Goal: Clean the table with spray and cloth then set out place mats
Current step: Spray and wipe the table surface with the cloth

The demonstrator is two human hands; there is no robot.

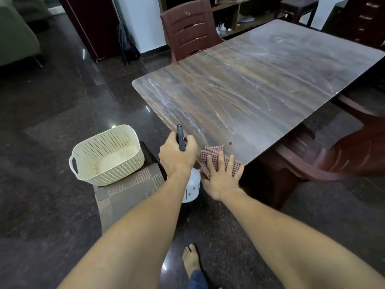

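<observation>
While the left hand (177, 156) grips the dark trigger head of a white spray bottle (192, 187) at the near corner of the table (260, 84), the right hand (221, 176) lies flat with fingers spread, pressing a red checked cloth (210, 155) onto that same corner. Pale wipe streaks and a few droplets mark the wooden top. Left of the table, a cream perforated basket (106, 155) sits on woven place mats (127, 192) stacked on a low seat. Brown plastic chairs (189, 30) stand around the table.
</observation>
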